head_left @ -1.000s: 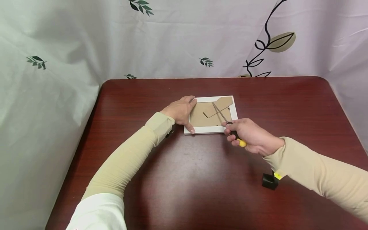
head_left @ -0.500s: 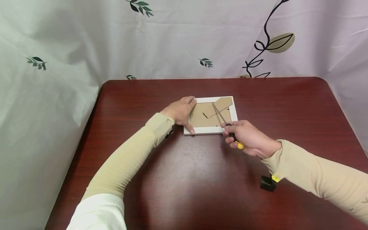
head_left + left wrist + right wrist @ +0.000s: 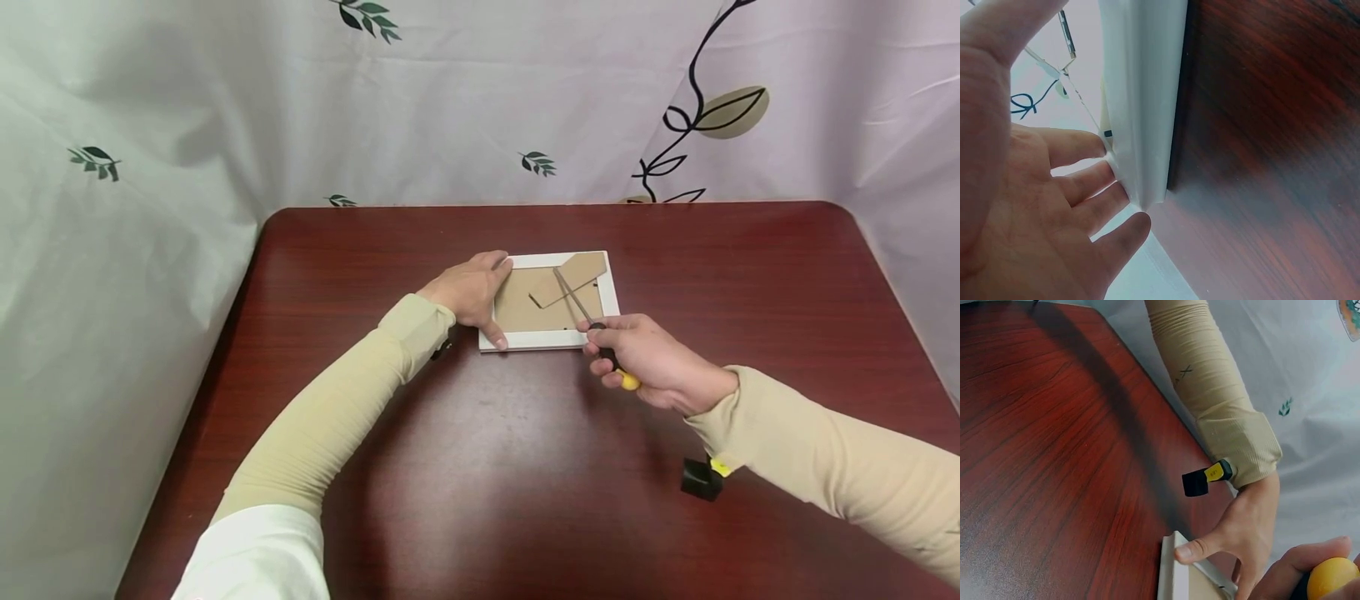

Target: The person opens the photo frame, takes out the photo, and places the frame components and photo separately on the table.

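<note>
White rectangular picture frame with tan backing board: lies back side up between hands, on dark red wood-grain table. Left hand: spread across frame's left end, thumb on near rim, fingers at far rim. Right hand: fingers curled round black-and-yellow-handled screwdriver with thin metal shaft. Shaft extends ahead of right hand, over frame; tip by tan stand leg; tip contact cannot be told.

The reddish-brown table bears a white-edged frame.
</note>
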`<state>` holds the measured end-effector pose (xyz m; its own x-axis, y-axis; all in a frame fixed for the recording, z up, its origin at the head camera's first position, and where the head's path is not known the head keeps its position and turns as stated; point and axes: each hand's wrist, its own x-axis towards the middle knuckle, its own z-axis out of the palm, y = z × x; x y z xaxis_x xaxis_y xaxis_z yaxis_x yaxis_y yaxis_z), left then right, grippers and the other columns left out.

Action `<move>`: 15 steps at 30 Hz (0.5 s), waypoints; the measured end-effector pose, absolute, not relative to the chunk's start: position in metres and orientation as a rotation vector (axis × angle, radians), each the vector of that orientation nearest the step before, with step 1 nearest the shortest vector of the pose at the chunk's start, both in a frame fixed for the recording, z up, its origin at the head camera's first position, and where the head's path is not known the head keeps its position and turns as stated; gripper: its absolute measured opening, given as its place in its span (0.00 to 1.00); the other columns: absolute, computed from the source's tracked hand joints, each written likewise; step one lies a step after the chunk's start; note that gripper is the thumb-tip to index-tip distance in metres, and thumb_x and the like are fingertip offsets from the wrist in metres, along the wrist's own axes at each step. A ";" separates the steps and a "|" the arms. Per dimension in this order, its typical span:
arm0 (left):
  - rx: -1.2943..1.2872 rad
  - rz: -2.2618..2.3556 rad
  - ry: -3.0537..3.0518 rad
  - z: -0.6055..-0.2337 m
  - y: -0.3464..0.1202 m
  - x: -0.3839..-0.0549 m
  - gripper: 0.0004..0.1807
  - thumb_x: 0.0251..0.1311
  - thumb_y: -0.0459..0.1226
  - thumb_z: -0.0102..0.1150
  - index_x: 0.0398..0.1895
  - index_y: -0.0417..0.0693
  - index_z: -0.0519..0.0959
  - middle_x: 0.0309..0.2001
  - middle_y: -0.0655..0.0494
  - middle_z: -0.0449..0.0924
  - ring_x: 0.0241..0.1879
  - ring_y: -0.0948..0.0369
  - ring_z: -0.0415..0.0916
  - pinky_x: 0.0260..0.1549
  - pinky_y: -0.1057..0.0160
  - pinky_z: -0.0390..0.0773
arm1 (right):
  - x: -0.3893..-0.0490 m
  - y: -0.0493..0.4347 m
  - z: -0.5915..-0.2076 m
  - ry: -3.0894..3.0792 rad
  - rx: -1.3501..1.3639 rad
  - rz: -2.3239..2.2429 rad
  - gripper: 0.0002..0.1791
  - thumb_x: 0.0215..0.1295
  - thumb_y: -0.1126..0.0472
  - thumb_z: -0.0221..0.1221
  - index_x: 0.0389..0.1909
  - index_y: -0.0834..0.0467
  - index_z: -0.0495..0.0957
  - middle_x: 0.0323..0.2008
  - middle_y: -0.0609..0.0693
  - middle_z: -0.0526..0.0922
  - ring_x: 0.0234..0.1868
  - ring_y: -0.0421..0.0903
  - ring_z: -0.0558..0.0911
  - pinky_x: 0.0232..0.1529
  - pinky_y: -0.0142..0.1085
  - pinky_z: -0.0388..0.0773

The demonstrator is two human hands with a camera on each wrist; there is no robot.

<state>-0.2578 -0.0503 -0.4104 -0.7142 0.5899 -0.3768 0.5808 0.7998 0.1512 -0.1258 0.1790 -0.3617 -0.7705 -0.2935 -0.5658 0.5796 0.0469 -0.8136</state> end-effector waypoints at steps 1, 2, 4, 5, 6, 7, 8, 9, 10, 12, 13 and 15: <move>0.880 0.030 2.578 -0.411 -0.050 -0.258 0.78 0.30 0.66 0.80 0.80 0.39 0.48 0.79 0.44 0.44 0.78 0.51 0.43 0.72 0.54 0.57 | -0.126 0.179 -0.362 1.705 0.292 -1.792 0.22 0.79 0.68 0.41 0.68 0.72 0.54 0.31 0.47 0.67 0.22 0.34 0.64 0.18 0.23 0.61; 0.878 0.030 2.578 -0.410 -0.050 -0.258 0.78 0.30 0.66 0.80 0.80 0.39 0.48 0.79 0.44 0.44 0.78 0.51 0.43 0.72 0.54 0.57 | -0.126 0.180 -0.362 1.706 0.293 -1.792 0.22 0.79 0.68 0.41 0.69 0.72 0.54 0.31 0.47 0.67 0.22 0.34 0.64 0.18 0.23 0.61; 0.880 0.029 2.581 -0.411 -0.051 -0.258 0.78 0.30 0.66 0.80 0.80 0.39 0.48 0.79 0.44 0.44 0.78 0.51 0.43 0.72 0.54 0.57 | -0.126 0.181 -0.362 1.708 0.295 -1.790 0.22 0.79 0.68 0.41 0.69 0.72 0.54 0.30 0.46 0.67 0.22 0.34 0.64 0.18 0.23 0.61; 0.883 0.028 2.581 -0.411 -0.051 -0.258 0.78 0.30 0.67 0.80 0.80 0.38 0.48 0.79 0.44 0.44 0.78 0.51 0.43 0.72 0.55 0.57 | -0.126 0.181 -0.362 1.707 0.296 -1.788 0.22 0.78 0.68 0.41 0.68 0.72 0.54 0.30 0.46 0.67 0.22 0.34 0.64 0.18 0.23 0.61; 0.885 0.027 2.582 -0.411 -0.051 -0.258 0.78 0.30 0.67 0.80 0.80 0.38 0.48 0.79 0.44 0.45 0.78 0.51 0.43 0.72 0.55 0.57 | -0.127 0.181 -0.362 1.706 0.294 -1.784 0.22 0.78 0.68 0.42 0.68 0.72 0.54 0.30 0.46 0.67 0.22 0.34 0.64 0.18 0.23 0.61; 0.887 0.027 2.582 -0.411 -0.051 -0.258 0.78 0.30 0.67 0.80 0.80 0.38 0.48 0.79 0.44 0.45 0.78 0.51 0.43 0.72 0.55 0.56 | -0.127 0.181 -0.362 1.705 0.289 -1.783 0.23 0.78 0.68 0.42 0.69 0.72 0.54 0.30 0.46 0.67 0.22 0.34 0.64 0.18 0.23 0.61; 0.889 0.026 2.582 -0.411 -0.051 -0.258 0.78 0.30 0.67 0.80 0.80 0.38 0.48 0.79 0.44 0.45 0.78 0.51 0.43 0.73 0.56 0.56 | -0.127 0.181 -0.362 1.705 0.286 -1.781 0.23 0.78 0.68 0.42 0.69 0.72 0.54 0.30 0.46 0.67 0.22 0.34 0.64 0.18 0.23 0.61; 0.892 0.025 2.582 -0.411 -0.051 -0.258 0.78 0.30 0.67 0.80 0.80 0.37 0.48 0.79 0.43 0.45 0.78 0.51 0.43 0.73 0.56 0.56 | -0.127 0.181 -0.362 1.704 0.285 -1.779 0.22 0.78 0.68 0.42 0.68 0.72 0.55 0.30 0.46 0.67 0.22 0.34 0.64 0.18 0.23 0.61; 0.893 0.025 2.581 -0.411 -0.051 -0.258 0.78 0.30 0.67 0.80 0.80 0.37 0.48 0.79 0.43 0.45 0.78 0.51 0.43 0.73 0.56 0.55 | -0.127 0.181 -0.362 1.702 0.285 -1.779 0.22 0.78 0.68 0.42 0.67 0.72 0.55 0.30 0.46 0.67 0.22 0.34 0.64 0.19 0.23 0.61; 0.893 0.026 2.581 -0.411 -0.051 -0.258 0.78 0.30 0.67 0.80 0.80 0.37 0.48 0.79 0.43 0.45 0.78 0.51 0.43 0.73 0.56 0.55 | -0.127 0.180 -0.361 1.701 0.284 -1.779 0.21 0.78 0.68 0.41 0.67 0.72 0.55 0.30 0.46 0.67 0.22 0.34 0.64 0.19 0.23 0.62; 0.893 0.028 2.580 -0.411 -0.051 -0.258 0.78 0.30 0.67 0.80 0.80 0.37 0.48 0.79 0.43 0.45 0.78 0.51 0.43 0.73 0.56 0.55 | -0.127 0.179 -0.361 1.700 0.287 -1.781 0.21 0.78 0.68 0.41 0.66 0.72 0.55 0.30 0.46 0.67 0.22 0.34 0.64 0.19 0.23 0.62; 0.894 0.028 2.580 -0.411 -0.051 -0.258 0.78 0.30 0.67 0.80 0.80 0.37 0.48 0.79 0.43 0.45 0.78 0.50 0.43 0.73 0.56 0.55 | -0.127 0.178 -0.361 1.697 0.292 -1.781 0.19 0.79 0.68 0.41 0.65 0.72 0.56 0.30 0.46 0.67 0.21 0.34 0.64 0.19 0.23 0.62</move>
